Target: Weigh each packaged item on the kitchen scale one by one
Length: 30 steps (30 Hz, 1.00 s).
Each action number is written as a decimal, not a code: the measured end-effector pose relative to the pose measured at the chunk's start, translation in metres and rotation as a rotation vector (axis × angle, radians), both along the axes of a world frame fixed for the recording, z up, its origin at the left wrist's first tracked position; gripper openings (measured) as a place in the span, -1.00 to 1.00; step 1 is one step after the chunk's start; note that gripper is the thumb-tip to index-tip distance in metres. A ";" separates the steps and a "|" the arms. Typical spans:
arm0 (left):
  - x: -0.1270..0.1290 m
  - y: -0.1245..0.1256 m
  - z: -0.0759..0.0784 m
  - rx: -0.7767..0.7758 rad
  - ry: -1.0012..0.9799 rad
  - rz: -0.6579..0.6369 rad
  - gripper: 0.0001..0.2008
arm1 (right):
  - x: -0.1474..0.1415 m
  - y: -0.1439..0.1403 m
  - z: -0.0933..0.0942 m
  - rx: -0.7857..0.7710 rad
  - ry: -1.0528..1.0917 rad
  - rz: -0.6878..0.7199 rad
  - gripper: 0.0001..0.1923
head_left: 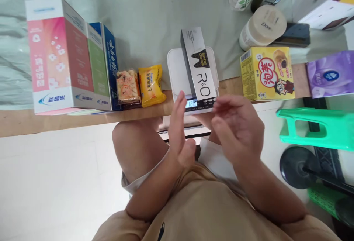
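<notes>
A grey and white toothpaste box (197, 62) marked "R&O" lies on a small white kitchen scale (177, 71) at the table's front edge. The scale's lit display (191, 103) shows digits. My left hand (179, 130) is held flat and upright just below the display, fingers together, holding nothing. My right hand (238, 126) hovers to the right of it, fingers loosely curled and apart, with nothing in it. Neither hand touches the box.
Left of the scale stand a pink box (56, 54), a green and blue box (101, 65), a snack packet (127, 87) and a yellow packet (151, 84). To the right are a yellow carton (267, 73), a Dove jar (262, 27), a purple pack (330, 73) and a green stool (318, 128).
</notes>
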State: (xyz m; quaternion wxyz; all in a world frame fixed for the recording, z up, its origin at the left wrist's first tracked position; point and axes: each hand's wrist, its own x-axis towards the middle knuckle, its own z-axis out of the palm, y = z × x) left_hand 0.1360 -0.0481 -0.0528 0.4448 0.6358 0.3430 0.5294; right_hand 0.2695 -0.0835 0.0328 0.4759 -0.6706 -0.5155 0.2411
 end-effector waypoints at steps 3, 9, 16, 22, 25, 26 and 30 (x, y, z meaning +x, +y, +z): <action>0.013 -0.004 0.004 0.076 -0.045 -0.129 -0.23 | 0.020 0.011 -0.026 0.031 -0.090 -0.046 -0.59; 0.023 -0.001 0.002 0.101 0.004 -0.210 -0.17 | 0.017 0.016 -0.045 -0.061 -0.176 0.032 -0.40; 0.020 -0.016 0.006 0.091 -0.004 -0.200 -0.13 | -0.005 0.013 -0.039 -0.058 -0.312 -0.029 -0.47; 0.006 -0.022 0.018 0.149 -0.061 -0.150 -0.08 | -0.025 0.013 -0.027 0.104 -0.396 -0.043 -0.55; -0.005 -0.025 0.025 0.175 -0.066 -0.101 -0.07 | -0.042 0.017 -0.020 0.244 -0.433 -0.026 -0.55; -0.009 -0.026 0.030 0.175 -0.062 -0.075 -0.06 | -0.048 0.019 -0.017 0.282 -0.437 -0.021 -0.55; -0.036 -0.032 0.062 0.111 -0.008 0.053 -0.08 | -0.077 0.028 0.001 0.385 -0.405 0.012 -0.52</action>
